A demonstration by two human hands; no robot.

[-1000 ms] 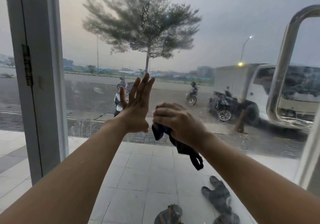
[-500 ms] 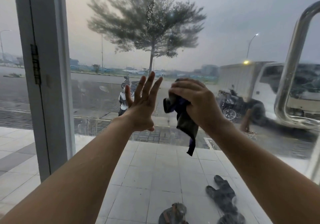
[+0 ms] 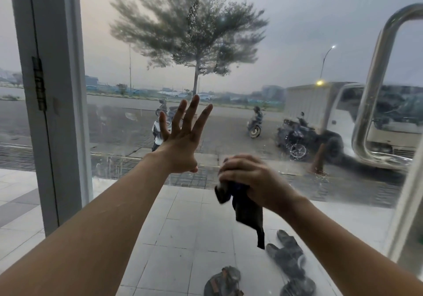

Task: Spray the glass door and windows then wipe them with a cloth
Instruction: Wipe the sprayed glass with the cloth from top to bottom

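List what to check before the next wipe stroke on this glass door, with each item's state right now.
1. Cloth gripped: ok. The right hand holds the dark cloth bunched, with one tail hanging.
2. Bracing hand: ok. The left hand is spread open, apparently flat against the glass door, apart from the cloth.
3. Pane clean: not ok. Drip streaks and specks show along the lower glass.
4. Handle clearance: ok. The metal door handle stands well to the right of the cloth.
5. A spray bottle at hand: cannot tell; none is in view.
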